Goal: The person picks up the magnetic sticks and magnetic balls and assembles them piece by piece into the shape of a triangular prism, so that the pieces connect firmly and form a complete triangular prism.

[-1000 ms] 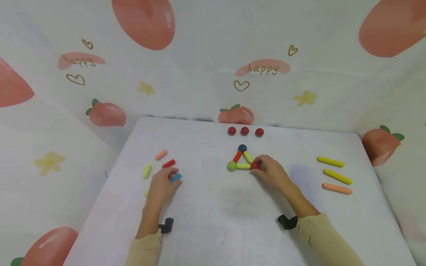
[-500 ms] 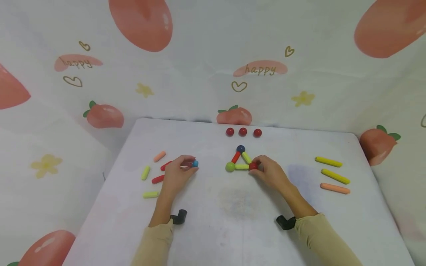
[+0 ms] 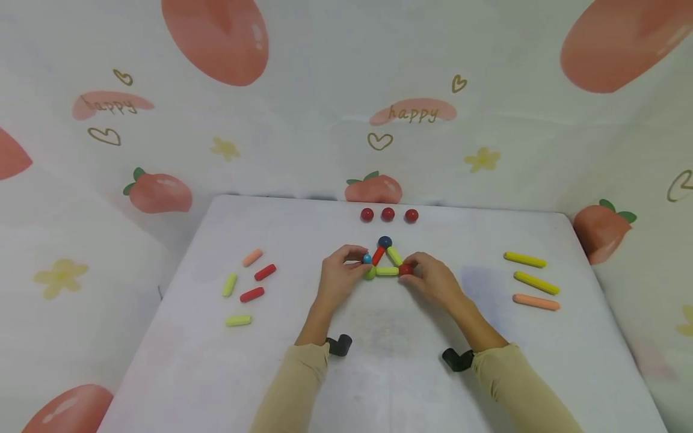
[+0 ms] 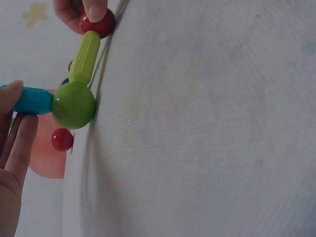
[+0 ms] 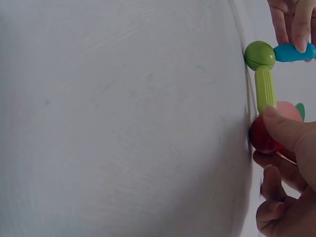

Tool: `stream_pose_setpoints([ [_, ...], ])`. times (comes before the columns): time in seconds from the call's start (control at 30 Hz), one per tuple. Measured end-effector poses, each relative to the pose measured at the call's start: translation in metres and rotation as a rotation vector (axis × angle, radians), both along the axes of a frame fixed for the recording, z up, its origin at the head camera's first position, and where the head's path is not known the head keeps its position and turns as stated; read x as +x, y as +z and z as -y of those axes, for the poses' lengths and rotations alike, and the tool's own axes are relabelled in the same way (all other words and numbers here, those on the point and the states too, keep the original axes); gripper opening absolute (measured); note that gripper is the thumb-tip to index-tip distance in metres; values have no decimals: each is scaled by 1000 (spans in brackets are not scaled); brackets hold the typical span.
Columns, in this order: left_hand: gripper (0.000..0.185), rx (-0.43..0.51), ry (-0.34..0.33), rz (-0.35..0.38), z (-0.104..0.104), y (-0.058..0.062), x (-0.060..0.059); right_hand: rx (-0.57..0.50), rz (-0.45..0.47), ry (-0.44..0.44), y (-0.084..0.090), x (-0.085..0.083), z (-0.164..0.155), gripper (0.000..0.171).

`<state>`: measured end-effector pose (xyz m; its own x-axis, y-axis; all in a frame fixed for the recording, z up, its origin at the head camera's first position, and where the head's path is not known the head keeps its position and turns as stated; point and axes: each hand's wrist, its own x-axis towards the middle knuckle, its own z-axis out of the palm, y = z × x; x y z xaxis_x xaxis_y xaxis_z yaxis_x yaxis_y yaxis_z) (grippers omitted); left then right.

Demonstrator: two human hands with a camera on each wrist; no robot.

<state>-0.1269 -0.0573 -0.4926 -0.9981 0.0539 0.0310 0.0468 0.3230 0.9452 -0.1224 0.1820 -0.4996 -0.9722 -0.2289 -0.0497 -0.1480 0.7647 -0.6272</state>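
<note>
Left hand (image 3: 338, 273) pinches a blue stick (image 4: 30, 100), its end touching the green ball (image 4: 74, 105). Right hand (image 3: 433, 279) grips the triangle's red ball (image 5: 264, 136) on the tabletop (image 3: 379, 337).

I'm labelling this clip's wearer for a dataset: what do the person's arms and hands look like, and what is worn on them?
Both hands, the left hand and the right hand, are bare, with no gloves or rings visible. Each forearm is covered by a long beige sleeve ending near the wrist. A small black mount sits at each wrist.
</note>
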Motion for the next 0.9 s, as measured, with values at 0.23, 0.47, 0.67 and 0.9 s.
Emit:
stream_pose_setpoints([
  [0.23, 33, 18, -81, 36, -3, 2, 1, 2, -30, -14, 1, -1, -1, 37],
  [0.47, 30, -50, -100, 63, 0, -1, 3, 2, -52, 0, 0, -1, 2, 37],
  [0.67, 30, -67, -105, 70, 3, -4, 3, 4, -44, -12, 1, 1, 5, 37],
  [0.9, 29, -90, -117, 80, 3, -8, 2, -2, 85, 44, 7, -7, -5, 38],
])
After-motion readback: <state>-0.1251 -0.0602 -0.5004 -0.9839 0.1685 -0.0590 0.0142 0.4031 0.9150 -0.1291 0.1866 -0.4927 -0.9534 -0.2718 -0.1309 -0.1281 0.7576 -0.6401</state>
